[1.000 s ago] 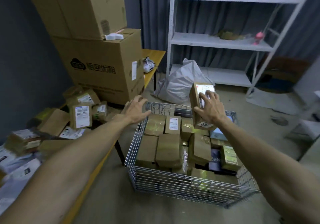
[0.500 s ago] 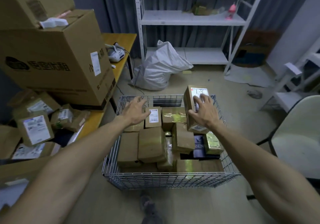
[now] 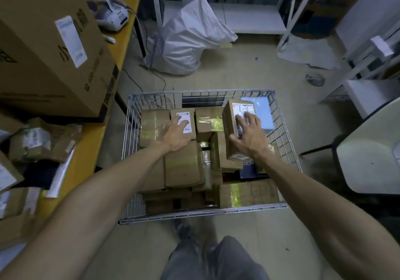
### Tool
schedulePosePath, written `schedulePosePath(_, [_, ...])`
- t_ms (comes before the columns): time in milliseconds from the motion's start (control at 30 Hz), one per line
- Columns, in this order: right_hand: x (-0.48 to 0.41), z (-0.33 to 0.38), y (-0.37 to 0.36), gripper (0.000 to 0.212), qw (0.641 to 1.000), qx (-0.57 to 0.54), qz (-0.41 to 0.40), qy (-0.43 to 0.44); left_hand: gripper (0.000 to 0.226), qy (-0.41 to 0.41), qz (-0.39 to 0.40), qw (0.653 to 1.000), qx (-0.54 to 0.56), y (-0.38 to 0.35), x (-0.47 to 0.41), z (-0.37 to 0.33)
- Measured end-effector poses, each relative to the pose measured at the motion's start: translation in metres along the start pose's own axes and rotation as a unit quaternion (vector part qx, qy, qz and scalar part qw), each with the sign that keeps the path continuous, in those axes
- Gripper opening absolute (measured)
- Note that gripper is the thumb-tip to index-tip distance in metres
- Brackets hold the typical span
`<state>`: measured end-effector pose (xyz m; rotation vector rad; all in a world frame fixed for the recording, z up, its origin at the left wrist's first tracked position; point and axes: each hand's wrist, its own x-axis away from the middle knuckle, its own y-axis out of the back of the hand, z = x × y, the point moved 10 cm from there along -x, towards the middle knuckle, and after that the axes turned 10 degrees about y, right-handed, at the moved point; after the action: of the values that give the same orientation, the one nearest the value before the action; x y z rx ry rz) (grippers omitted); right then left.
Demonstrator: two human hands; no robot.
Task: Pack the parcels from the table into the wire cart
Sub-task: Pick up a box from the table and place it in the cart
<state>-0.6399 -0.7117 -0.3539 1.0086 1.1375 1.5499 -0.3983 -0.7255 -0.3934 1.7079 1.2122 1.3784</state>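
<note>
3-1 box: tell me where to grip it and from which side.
Grip the 3-1 box across its narrow width, coming from above. It lies label-up on top of the other parcels in the cart, long sides exposed; the right hand holds it that way.

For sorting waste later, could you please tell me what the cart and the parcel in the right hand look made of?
Cart: bare metal wire, silvery and shiny, in an open grid. Parcel: probably cardboard, brown and matte, with a white paper label.

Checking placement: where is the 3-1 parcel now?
Head view: the 3-1 parcel is at the wire cart's far right, held by the right hand over other parcels, beside a blue packet.
</note>
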Motion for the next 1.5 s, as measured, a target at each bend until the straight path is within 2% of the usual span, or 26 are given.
schedulePosePath(233, [-0.029,-0.011,-0.096,0.072,0.998,-0.001,0.057,0.018,0.063,0.008,0.047,0.999,0.016,-0.069,-0.043,0.017])
schedulePosePath(300, [-0.041,-0.01,-0.124,0.078,0.997,0.004,0.064,0.035,0.063,0.024,0.054,0.998,0.031,-0.09,-0.054,0.027])
schedulePosePath(367, [-0.049,-0.01,-0.155,0.083,0.994,0.024,0.098,0.05,0.063,0.036,0.078,0.996,0.032,-0.115,-0.06,0.036])
schedulePosePath(433, [-0.056,-0.014,-0.186,0.078,0.989,0.042,0.127,0.056,0.065,0.028,0.096,0.995,0.024,-0.14,-0.07,0.041])
schedulePosePath(633, [-0.075,-0.022,-0.268,0.073,0.985,-0.056,0.16,0.028,0.066,0.035,0.104,0.994,0.028,-0.2,-0.111,0.061])
schedulePosePath(900, [-0.094,-0.019,-0.318,0.071,0.987,-0.008,0.161,0.016,0.068,0.025,0.063,0.998,0.016,-0.228,-0.15,0.071])
schedulePosePath(1300, [-0.089,-0.022,-0.368,0.07,0.985,0.037,0.168,0.009,0.063,0.033,0.054,0.997,0.052,-0.266,-0.162,0.075])
schedulePosePath(1500, [-0.091,-0.024,-0.387,0.066,0.991,0.013,0.13,0.017,0.061,0.007,0.034,0.999,0.04,-0.272,-0.164,0.076])
